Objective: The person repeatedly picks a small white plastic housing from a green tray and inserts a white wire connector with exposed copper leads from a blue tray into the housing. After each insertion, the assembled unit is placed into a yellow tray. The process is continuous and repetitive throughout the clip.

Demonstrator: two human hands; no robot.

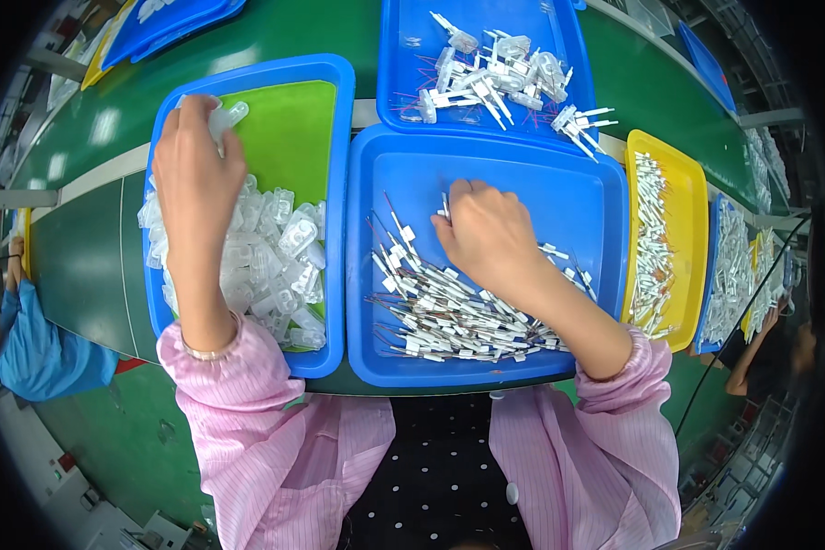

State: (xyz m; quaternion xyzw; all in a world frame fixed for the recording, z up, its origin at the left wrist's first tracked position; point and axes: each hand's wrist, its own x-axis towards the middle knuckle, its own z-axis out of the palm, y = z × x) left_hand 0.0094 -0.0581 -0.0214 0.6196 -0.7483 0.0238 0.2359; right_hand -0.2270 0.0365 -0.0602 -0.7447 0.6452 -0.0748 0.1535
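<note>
My left hand (195,160) is closed on a clear plastic housing (233,115) over the upper left of a blue tray (341,183) with a green lining. Below that hand lies a heap of similar clear housings (270,257). In the blue tray (568,174) beside it, my right hand (490,229) is curled in a pinch. A thin white wired part (445,205) shows at its fingertips, partly hidden by the fingers. A pile of such white parts with thin wires (467,316) fills the near half of that tray.
A farther blue tray (403,55) holds clear housings joined with white parts, some overhanging its edge. To the right stand a yellow tray (689,238) of small white parts and more trays. Co-workers sit left (46,339) and right. A dark cable (747,302) crosses at right.
</note>
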